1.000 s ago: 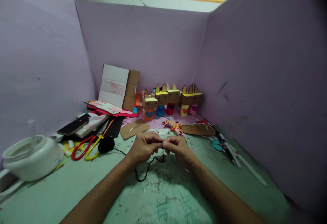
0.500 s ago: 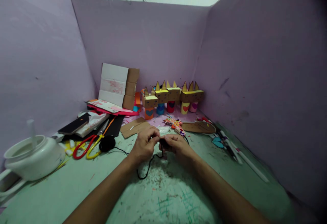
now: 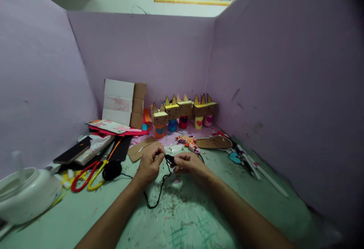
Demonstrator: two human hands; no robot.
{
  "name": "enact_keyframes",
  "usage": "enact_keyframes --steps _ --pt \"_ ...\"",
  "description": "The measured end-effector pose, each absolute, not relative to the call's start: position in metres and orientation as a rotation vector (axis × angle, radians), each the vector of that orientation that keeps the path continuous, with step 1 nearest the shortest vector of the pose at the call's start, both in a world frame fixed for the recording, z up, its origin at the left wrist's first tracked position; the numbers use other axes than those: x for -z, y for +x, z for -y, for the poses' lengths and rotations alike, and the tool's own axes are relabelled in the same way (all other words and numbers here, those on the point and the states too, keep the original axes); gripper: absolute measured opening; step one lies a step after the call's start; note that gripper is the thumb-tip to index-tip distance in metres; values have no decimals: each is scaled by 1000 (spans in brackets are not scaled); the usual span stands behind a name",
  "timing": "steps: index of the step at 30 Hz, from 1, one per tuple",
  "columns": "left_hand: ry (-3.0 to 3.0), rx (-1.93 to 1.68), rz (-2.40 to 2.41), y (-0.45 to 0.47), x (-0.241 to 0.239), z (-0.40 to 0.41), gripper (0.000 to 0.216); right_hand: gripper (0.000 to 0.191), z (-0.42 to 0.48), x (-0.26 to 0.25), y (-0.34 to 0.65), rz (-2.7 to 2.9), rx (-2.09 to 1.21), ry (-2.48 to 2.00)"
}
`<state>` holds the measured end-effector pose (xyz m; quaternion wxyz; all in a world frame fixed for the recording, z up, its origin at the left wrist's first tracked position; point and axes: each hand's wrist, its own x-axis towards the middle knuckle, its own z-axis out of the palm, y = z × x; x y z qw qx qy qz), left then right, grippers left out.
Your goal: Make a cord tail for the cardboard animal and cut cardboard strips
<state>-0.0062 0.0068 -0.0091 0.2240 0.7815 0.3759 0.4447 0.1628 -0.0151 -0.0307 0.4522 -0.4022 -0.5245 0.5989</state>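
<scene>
My right hand point(image 3: 189, 164) pinches a small bundle of black yarn point(image 3: 170, 160) between thumb and fingers above the middle of the table. Close by on its left, my left hand point(image 3: 149, 166) is closed, thumb against fingers, at the end of the same yarn; the exact grip is partly hidden. A loose strand hangs from the bundle and curves across the tabletop below the hands. It passes behind my left wrist towards a black yarn ball point(image 3: 112, 170), which rests beside scissors with red and yellow handles point(image 3: 93, 176).
Cardboard animal figures point(image 3: 171, 112) on coloured tubes stand at the back. A folded cardboard sheet point(image 3: 118, 101) leans on the purple partition. A white pot point(image 3: 31, 199) sits at left, a patterned glue gun point(image 3: 189, 141) beyond my hands, and pens point(image 3: 251, 162) at right.
My hands have drawn slightly apart, and more of the yarn bundle shows between them. The whole view has shifted, so most things appear further left and a little lower.
</scene>
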Motion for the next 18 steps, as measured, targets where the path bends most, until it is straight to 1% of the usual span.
enact_keyframes --steps 4,10,13,15,18 --pt "2165 -1189 -1041 -6 10 -7 14 35 13 30 164 1404 -1337 -1001" --pt "2214 -1206 -1068 -6 9 -9 13 24 16 24 169 1557 -976 -1071" --pt "2209 -1215 -1097 -4 7 -6 12 28 20 26 168 1671 -641 -1135" --pt "2201 -1213 -1102 -3 6 -4 12 32 21 28 168 1724 -480 -1158" --pt "2189 -1212 -1093 -1 6 -1 13 35 22 31 166 1732 -460 -1155"
